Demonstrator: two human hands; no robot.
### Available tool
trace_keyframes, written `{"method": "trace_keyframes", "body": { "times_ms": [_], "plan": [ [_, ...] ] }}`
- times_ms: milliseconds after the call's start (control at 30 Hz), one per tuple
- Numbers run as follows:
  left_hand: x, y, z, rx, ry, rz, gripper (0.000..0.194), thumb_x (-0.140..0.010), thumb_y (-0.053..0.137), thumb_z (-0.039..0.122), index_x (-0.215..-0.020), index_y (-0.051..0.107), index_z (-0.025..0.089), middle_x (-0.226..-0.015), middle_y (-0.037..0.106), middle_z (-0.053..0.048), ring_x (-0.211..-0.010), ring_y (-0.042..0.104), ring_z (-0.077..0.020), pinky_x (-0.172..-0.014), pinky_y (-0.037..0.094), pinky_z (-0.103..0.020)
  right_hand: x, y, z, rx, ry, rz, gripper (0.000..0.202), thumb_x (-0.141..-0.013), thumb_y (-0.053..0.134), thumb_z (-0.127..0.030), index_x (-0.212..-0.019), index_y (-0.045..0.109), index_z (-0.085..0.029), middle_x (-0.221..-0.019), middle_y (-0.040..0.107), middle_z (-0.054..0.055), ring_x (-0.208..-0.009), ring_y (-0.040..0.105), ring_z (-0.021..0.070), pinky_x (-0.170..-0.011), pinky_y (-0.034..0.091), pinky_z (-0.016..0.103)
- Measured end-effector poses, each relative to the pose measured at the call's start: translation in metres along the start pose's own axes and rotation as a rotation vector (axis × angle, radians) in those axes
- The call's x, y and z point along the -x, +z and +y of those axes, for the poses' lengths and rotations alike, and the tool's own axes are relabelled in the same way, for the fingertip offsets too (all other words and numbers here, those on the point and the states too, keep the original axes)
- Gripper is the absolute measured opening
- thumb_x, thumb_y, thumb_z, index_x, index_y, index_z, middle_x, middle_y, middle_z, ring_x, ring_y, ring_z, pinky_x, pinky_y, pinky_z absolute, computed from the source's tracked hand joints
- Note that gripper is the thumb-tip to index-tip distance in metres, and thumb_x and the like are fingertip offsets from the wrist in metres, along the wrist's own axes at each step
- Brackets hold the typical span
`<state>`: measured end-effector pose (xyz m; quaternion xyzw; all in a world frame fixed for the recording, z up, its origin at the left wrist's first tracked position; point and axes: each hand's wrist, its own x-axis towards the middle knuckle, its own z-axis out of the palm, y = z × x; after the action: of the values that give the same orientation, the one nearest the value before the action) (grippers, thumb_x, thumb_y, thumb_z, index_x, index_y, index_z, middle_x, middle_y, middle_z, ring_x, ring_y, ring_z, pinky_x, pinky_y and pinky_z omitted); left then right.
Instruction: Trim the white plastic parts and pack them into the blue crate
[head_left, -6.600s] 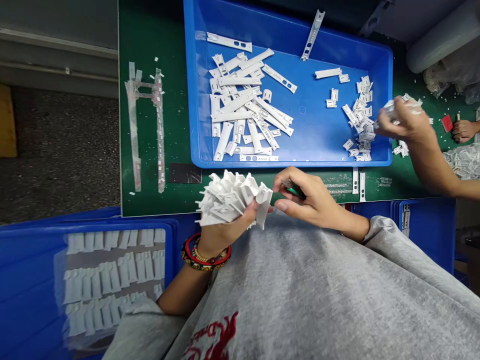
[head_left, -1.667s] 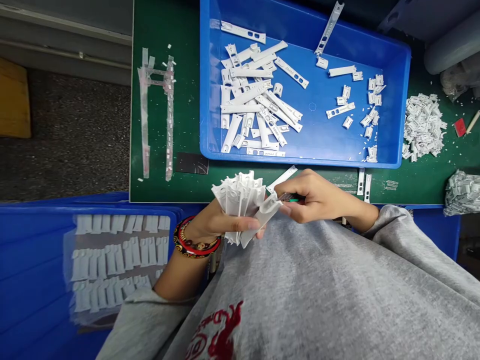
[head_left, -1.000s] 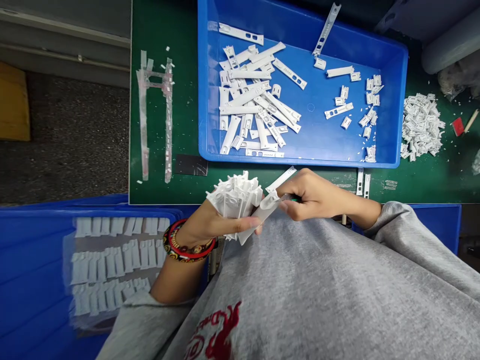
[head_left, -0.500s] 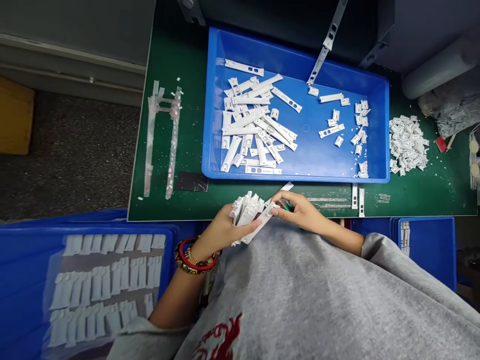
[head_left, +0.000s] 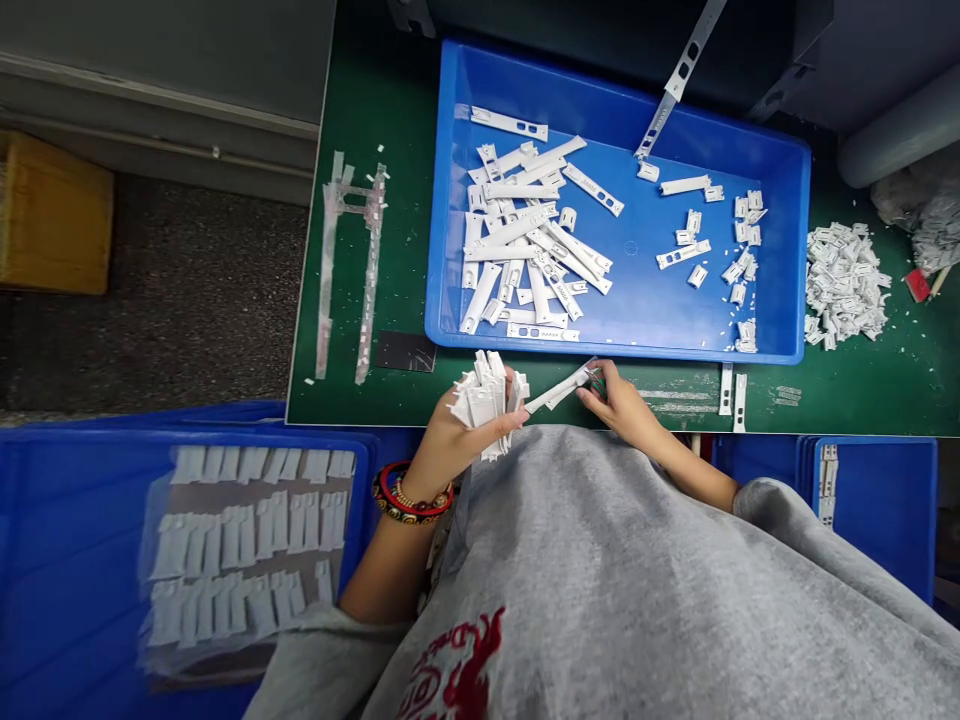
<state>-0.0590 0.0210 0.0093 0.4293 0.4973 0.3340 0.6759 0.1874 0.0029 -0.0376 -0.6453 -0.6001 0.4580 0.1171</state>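
My left hand is wrapped round a bunch of white plastic parts, held just in front of my body at the table's front edge. To its right, my right hand pinches the far end of a long white strip. The strip's near end reaches my left thumb. A small green and metal tool shows partly between my right fingers; most of it is hidden. Beyond both hands, a blue tray holds a heap of long white strips at its left and small white pieces at its right.
A pile of small white pieces lies right of the tray. Tape strips and a dark card are on the green table at left. Blue bins with rows of white parts stand below left; another bin is below right.
My right hand has moved slightly right, away from my left hand, and a long strip now spans between them. The bunch in my left hand has turned more upright. The view has shifted a little.
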Motion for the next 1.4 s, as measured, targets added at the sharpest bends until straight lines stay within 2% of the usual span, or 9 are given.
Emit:
{"method": "trace_keyframes", "body": {
  "times_ms": [133, 267, 400, 500, 667, 833, 1000, 1267, 1400],
  "plan": [
    [0.002, 0.005, 0.012, -0.181, 0.076, 0.038, 0.020, -0.077, 0.072, 0.032, -0.075, 0.059, 0.018, -0.074, 0.066, -0.002, -0.068, 0.062, -0.0163, -0.069, 0.054, -0.031, 0.018, -0.020, -0.021, 0.144, -0.147, -0.027, 0.019, -0.097, 0.038, -0.030, -0.106, 0.049, -0.018, -0.092, 0.063, 0.009, -0.078, 0.060, 0.0214, -0.070, 0.043, 0.032],
    [0.004, 0.007, 0.019, -0.251, 0.121, -0.018, 0.019, -0.079, 0.070, 0.034, -0.074, 0.059, 0.019, -0.070, 0.065, -0.001, -0.066, 0.061, -0.0163, -0.068, 0.054, -0.030, 0.028, -0.038, -0.056, 0.074, -0.388, -0.085, 0.024, -0.104, 0.030, -0.030, -0.102, 0.052, -0.021, -0.092, 0.065, 0.006, -0.077, 0.060, 0.0167, -0.070, 0.045, 0.028],
    [0.008, 0.011, 0.021, -0.262, 0.130, -0.087, 0.020, -0.078, 0.072, 0.035, -0.080, 0.059, 0.019, -0.073, 0.064, 0.000, -0.067, 0.060, -0.0162, -0.064, 0.052, -0.029, 0.023, -0.042, -0.080, -0.008, -0.556, -0.024, 0.028, -0.103, 0.043, -0.044, -0.117, 0.053, -0.021, -0.104, 0.066, 0.006, -0.078, 0.061, 0.0139, -0.070, 0.049, 0.026],
    [0.010, 0.014, 0.021, -0.235, 0.144, -0.117, 0.021, -0.079, 0.071, 0.036, -0.087, 0.060, 0.019, -0.078, 0.065, -0.001, -0.070, 0.061, -0.0168, -0.066, 0.052, -0.029, 0.017, -0.036, -0.086, -0.044, -0.631, -0.005, 0.036, -0.098, 0.052, -0.052, -0.116, 0.055, -0.021, -0.105, 0.065, 0.006, -0.085, 0.062, 0.0151, -0.074, 0.051, 0.027],
    [0.011, 0.013, 0.016, -0.175, 0.191, -0.086, 0.021, -0.080, 0.070, 0.033, -0.092, 0.058, 0.021, -0.092, 0.066, -0.004, -0.087, 0.065, -0.0198, -0.083, 0.053, -0.034, 0.017, -0.034, -0.087, -0.063, -0.614, 0.029, 0.029, -0.100, 0.050, -0.048, -0.109, 0.056, -0.021, -0.092, 0.063, 0.004, -0.073, 0.057, 0.0124, -0.065, 0.048, 0.025],
    [0.012, 0.012, 0.015, -0.141, 0.176, -0.107, 0.021, -0.081, 0.070, 0.032, -0.087, 0.054, 0.021, -0.092, 0.065, -0.005, -0.083, 0.063, -0.0190, -0.077, 0.052, -0.034, 0.022, -0.053, -0.091, -0.011, -0.757, 0.005, 0.035, -0.106, 0.031, -0.043, -0.110, 0.055, -0.018, -0.093, 0.061, 0.006, -0.077, 0.055, 0.0155, -0.069, 0.048, 0.030],
    [0.013, 0.012, 0.022, -0.151, 0.244, -0.124, 0.016, -0.082, 0.069, 0.026, -0.088, 0.054, 0.023, -0.090, 0.064, -0.003, -0.079, 0.061, -0.0170, -0.072, 0.050, -0.031, 0.023, -0.071, -0.095, 0.165, -0.780, -0.121, 0.037, -0.107, 0.025, -0.033, -0.106, 0.058, -0.016, -0.094, 0.061, 0.008, -0.087, 0.057, 0.0182, -0.075, 0.047, 0.031],
    [0.014, 0.011, 0.028, -0.218, 0.356, -0.178, 0.015, -0.083, 0.066, 0.017, -0.087, 0.053, 0.022, -0.089, 0.064, -0.002, -0.079, 0.061, -0.0150, -0.071, 0.049, -0.029, 0.019, -0.087, -0.105, 0.224, -0.746, -0.361, 0.039, -0.108, 0.025, -0.034, -0.104, 0.060, -0.016, -0.091, 0.059, 0.005, -0.082, 0.056, 0.0154, -0.075, 0.047, 0.029],
    [0.015, 0.010, 0.027, -0.262, 0.461, -0.161, 0.016, -0.082, 0.067, 0.014, -0.088, 0.054, 0.022, -0.087, 0.061, -0.001, -0.077, 0.061, -0.0149, -0.069, 0.049, -0.028, 0.024, -0.084, -0.103, 0.256, -0.761, -0.245, 0.033, -0.107, 0.034, -0.037, -0.109, 0.061, -0.017, -0.097, 0.061, 0.007, -0.089, 0.058, 0.0175, -0.077, 0.049, 0.030]
  ]
}}
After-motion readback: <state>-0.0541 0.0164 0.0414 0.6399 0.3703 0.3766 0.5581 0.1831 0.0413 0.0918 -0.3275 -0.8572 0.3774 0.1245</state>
